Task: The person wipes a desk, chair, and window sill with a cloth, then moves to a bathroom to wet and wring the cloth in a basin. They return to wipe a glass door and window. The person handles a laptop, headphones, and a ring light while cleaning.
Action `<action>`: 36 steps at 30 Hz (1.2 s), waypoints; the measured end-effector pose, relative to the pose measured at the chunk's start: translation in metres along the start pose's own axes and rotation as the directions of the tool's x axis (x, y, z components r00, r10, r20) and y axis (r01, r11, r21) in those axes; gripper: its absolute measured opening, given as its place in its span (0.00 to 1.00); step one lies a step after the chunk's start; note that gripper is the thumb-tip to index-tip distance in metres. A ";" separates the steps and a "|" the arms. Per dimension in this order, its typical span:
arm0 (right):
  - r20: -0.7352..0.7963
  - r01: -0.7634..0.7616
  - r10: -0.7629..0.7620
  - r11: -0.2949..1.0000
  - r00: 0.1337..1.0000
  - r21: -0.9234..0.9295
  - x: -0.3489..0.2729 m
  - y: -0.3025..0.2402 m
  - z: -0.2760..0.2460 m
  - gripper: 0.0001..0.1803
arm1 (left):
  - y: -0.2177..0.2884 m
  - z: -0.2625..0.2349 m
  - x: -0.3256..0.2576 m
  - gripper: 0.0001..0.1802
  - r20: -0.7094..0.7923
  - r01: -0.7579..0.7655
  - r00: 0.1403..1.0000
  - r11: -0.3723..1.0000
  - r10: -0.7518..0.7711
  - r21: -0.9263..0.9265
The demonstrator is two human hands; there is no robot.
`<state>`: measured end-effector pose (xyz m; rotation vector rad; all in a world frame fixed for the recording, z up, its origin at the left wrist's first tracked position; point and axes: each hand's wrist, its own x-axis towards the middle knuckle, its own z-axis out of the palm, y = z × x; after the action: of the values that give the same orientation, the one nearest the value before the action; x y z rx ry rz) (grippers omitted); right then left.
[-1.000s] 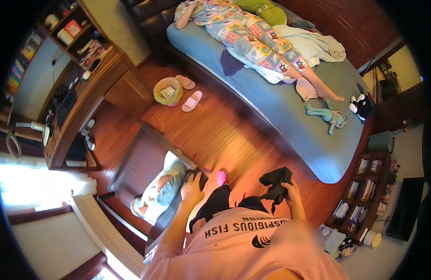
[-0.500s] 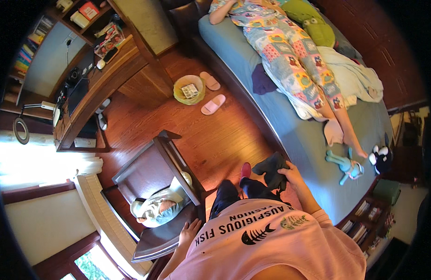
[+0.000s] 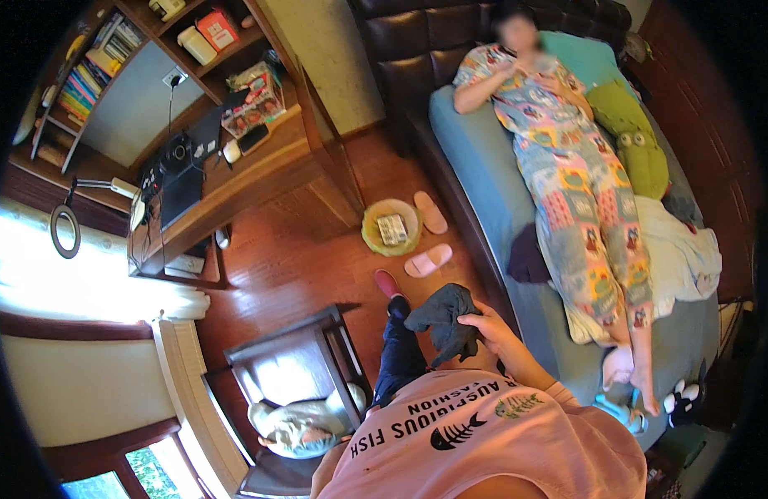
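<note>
My right hand (image 3: 489,327) grips a dark grey crumpled garment (image 3: 442,320) that hangs in front of my body, over my leg in dark trousers (image 3: 398,358). My left hand is hidden behind my pink shirt at the lower edge; only part of the arm shows by a dark wooden chair (image 3: 297,378). On that chair's seat lies a pale bundle of cloth (image 3: 297,424). A pink slipper (image 3: 388,284) is on my foot.
A blue bed (image 3: 484,175) runs along the right, with a person in patterned pyjamas (image 3: 579,191) lying on it beside a green plush toy (image 3: 638,150). Two pink slippers (image 3: 428,237) and a round basket (image 3: 390,226) lie on the wooden floor. A desk (image 3: 226,183) stands at left.
The view has swung along the bed toward its head end. My right hand has kept hold of the dark garment and raised it slightly. My left hand has dropped out of sight.
</note>
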<state>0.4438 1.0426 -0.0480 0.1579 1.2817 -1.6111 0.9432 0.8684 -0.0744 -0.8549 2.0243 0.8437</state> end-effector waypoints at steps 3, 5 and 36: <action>0.117 0.012 -0.020 0.997 0.993 0.077 0.067 -0.048 0.042 0.28 | 0.018 -0.105 0.070 0.30 -0.042 0.119 0.991 0.984 -0.125 -0.129; 0.096 0.001 -0.005 0.999 0.995 0.049 0.112 -0.083 0.070 0.26 | 0.036 -0.193 0.108 0.28 -0.343 -0.021 0.939 0.992 -0.023 -0.124; -0.215 0.991 -0.971 0.118 0.101 -0.069 0.340 -0.864 0.058 0.17 | 0.622 -0.976 0.429 0.30 -0.815 -0.682 -0.178 0.528 0.551 0.506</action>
<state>-0.3418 0.7062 0.3192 -0.7205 1.5706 -2.9127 -0.1302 0.3302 0.2104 -0.2154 3.8336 1.0458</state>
